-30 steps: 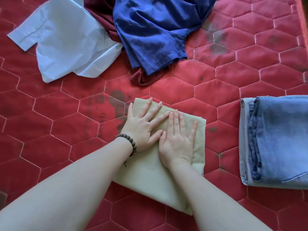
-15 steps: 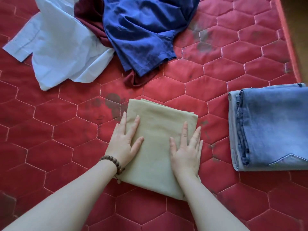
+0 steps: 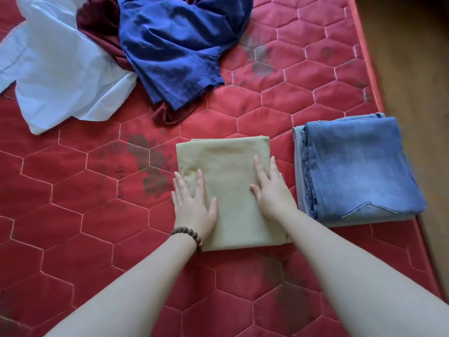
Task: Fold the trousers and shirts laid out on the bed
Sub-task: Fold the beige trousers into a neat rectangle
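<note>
My left hand (image 3: 193,205) lies flat on the left side of the folded khaki garment (image 3: 230,190), fingers straight and slightly spread, the outer ones reaching past its left edge onto the bed (image 3: 73,215). My right hand (image 3: 273,188) lies flat on its right side, fingers straight and together, pressing the cloth near its right edge. Neither hand grips anything. A bead bracelet (image 3: 188,235) circles my left wrist. The khaki garment sits in the middle of the bed, just beside the folded jeans (image 3: 359,171), which lie against the bed's right edge. Toward the far edge lie the unfolded clothes: a white shirt (image 3: 56,69) at the far left, a blue garment (image 3: 177,47) in the middle, and a maroon garment (image 3: 102,30) showing between and beneath them.
</note>
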Action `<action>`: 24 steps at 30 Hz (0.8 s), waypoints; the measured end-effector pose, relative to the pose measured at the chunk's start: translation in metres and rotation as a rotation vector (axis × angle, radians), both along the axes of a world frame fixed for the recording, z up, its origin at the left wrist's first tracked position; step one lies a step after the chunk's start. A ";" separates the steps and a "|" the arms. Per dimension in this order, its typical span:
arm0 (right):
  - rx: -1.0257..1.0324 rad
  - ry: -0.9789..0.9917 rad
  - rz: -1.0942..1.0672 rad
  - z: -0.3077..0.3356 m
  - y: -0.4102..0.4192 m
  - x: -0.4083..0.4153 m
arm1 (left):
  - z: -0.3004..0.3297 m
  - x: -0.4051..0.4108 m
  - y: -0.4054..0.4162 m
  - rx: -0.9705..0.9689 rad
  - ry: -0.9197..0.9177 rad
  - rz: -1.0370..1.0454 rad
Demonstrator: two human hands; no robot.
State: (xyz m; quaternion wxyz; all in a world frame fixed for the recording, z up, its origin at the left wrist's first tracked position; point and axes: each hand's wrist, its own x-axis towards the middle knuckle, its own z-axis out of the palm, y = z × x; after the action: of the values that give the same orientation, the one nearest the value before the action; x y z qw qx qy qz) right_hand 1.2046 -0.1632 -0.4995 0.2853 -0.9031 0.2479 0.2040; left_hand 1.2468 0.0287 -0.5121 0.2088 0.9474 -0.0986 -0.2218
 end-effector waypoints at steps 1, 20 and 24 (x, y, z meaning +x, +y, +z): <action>0.020 -0.028 0.023 0.007 -0.002 -0.003 | 0.005 -0.003 -0.007 0.062 -0.031 0.018; -0.072 0.015 -0.275 0.021 -0.279 -0.106 | 0.026 -0.061 -0.245 -0.330 0.179 0.160; 0.047 -0.006 -0.330 0.017 -0.290 -0.109 | 0.022 -0.063 -0.249 -0.344 0.218 0.178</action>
State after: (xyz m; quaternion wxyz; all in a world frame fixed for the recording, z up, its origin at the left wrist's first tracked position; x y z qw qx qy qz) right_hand 1.0956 -0.4536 -0.4823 0.3367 -0.8438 0.3870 0.1575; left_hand 1.1840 -0.2202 -0.4904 0.3954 0.8732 -0.0279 -0.2836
